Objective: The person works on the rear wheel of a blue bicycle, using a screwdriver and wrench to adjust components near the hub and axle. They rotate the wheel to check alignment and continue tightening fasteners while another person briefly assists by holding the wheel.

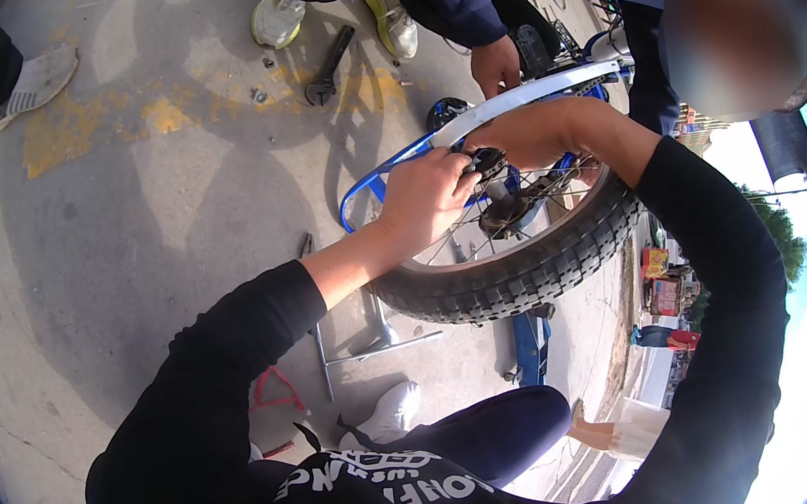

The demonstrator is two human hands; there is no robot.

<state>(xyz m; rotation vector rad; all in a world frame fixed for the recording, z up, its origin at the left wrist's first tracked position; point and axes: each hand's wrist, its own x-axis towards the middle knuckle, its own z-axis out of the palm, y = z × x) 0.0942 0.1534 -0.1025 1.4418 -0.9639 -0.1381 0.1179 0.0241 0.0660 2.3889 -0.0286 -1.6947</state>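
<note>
A bicycle wheel with a knobby black tire [518, 283] lies tilted in front of me, joined to a blue frame [366, 191] and a white fender [525, 94]. My left hand [422, 199] reaches over the spokes with its fingers closed on a dark bicycle chain [487, 165] near the hub. From the other side my right hand [525, 136] bends in under the fender, its fingers curled beside the same chain. What the right fingertips hold is hidden. The rear hub and sprocket [505, 214] show among the spokes below both hands.
Across from me a person's hand [496, 67] rests by the fender. An adjustable wrench [331, 67] lies on the concrete ground [111, 248] beyond the wheel. A metal T-shaped tool [385, 346], a red frame-like object [276, 390] and a blue object [531, 349] lie near my feet.
</note>
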